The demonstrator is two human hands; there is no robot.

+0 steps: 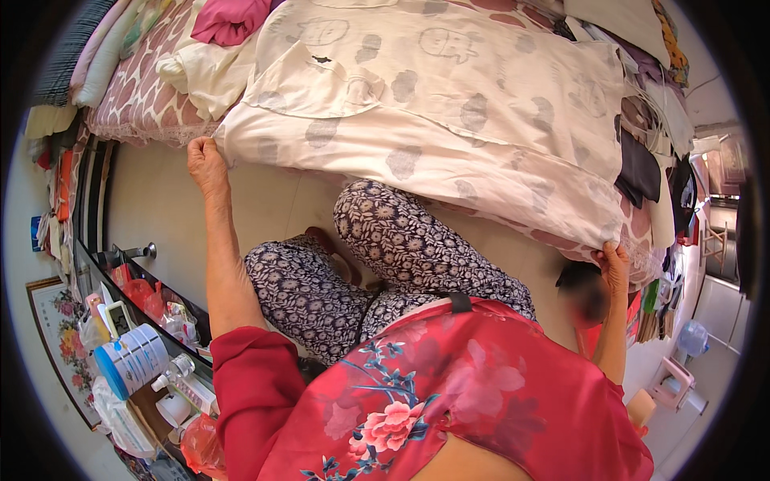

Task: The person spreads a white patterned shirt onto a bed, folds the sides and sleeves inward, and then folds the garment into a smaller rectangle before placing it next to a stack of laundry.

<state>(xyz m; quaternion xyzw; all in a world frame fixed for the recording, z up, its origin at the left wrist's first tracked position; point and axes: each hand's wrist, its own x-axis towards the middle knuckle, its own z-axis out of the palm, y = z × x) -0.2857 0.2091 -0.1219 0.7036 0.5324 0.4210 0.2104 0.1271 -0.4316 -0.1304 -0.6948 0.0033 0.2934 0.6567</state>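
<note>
A wide cream cloth [449,104] with grey blotches and outlined cartoon figures lies spread over the bed. Its near edge sags a little over the bedside, and a loose flap [321,84] is folded on top at the left. My left hand [207,167] pinches the cloth's near left corner. At the near right corner, my right hand [614,266] grips the edge between thumb and fingers. Both arms are spread wide, with the cloth drawn out between them.
The bed [152,96] wears a brown-and-white patterned cover with a lace edge. A pink bundle [228,20] and cream fabric [200,76] lie at its left. Dark cloth [639,170] hangs at the right. Left of me, a cluttered table holds a blue-and-white canister [132,361].
</note>
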